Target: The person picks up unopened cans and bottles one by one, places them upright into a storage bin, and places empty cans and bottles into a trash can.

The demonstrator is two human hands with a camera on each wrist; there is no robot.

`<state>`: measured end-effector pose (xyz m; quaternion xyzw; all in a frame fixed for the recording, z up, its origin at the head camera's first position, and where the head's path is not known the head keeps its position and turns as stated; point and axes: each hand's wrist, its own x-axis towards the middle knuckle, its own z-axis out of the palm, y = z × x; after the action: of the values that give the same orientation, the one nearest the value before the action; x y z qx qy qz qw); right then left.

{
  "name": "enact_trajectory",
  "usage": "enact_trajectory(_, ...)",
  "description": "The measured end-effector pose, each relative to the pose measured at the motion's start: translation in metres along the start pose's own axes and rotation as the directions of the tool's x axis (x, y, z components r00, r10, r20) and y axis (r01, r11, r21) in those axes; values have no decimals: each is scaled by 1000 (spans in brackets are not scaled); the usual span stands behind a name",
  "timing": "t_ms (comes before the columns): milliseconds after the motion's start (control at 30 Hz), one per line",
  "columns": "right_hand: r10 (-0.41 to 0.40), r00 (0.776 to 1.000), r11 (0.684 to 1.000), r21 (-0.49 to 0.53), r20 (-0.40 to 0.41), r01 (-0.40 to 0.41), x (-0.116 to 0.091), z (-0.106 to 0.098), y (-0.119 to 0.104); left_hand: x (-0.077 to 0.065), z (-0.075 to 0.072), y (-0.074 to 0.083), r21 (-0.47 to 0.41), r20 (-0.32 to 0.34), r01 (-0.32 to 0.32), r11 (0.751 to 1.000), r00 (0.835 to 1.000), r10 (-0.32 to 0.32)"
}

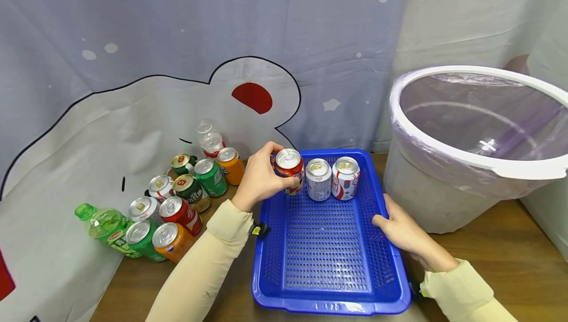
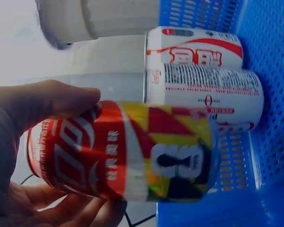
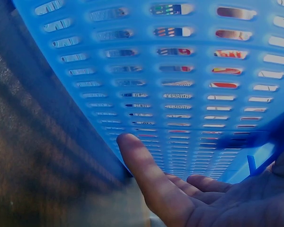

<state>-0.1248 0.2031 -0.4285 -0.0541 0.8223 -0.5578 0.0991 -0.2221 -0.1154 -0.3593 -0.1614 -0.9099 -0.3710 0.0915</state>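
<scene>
My left hand (image 1: 262,176) grips a red soda can (image 1: 289,164) around its body, thumb on one side and fingers on the other. In the left wrist view the can's red half gives way to a yellow, red and dark patterned half. It is held over the far left corner of a blue plastic basket (image 1: 326,307). Two white-and-silver cans, a printed one (image 1: 319,186) and a red-marked one (image 1: 345,184), stand upright side by side at the basket's far end. My right hand (image 1: 401,228) holds the basket's right side, thumb over the rim, fingers (image 3: 144,165) along the outer wall.
Left of the basket stands a group of several cans, among them an orange can (image 1: 174,243) and a green can (image 1: 212,179). A green bottle (image 1: 108,228) and a clear bottle (image 1: 208,139) border them. A large lined white bin (image 1: 426,203) rises at right; a curtain (image 1: 155,41) hangs behind.
</scene>
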Motion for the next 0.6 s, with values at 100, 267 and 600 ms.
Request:
enact_trajectory(100,-2,1000,1000,-2,1,2,0,0,0,4,2,-1,47,47,8,999,999,-10)
enact_trajectory(267,2,1000,1000,-18,0,-2,0,0,1,12,6,-2,113,144,27,993,989,-43)
enact_trajectory(600,-2,1000,1000,-11,7,2,1,-1,1,25,12,-5,208,226,36,977,971,-84)
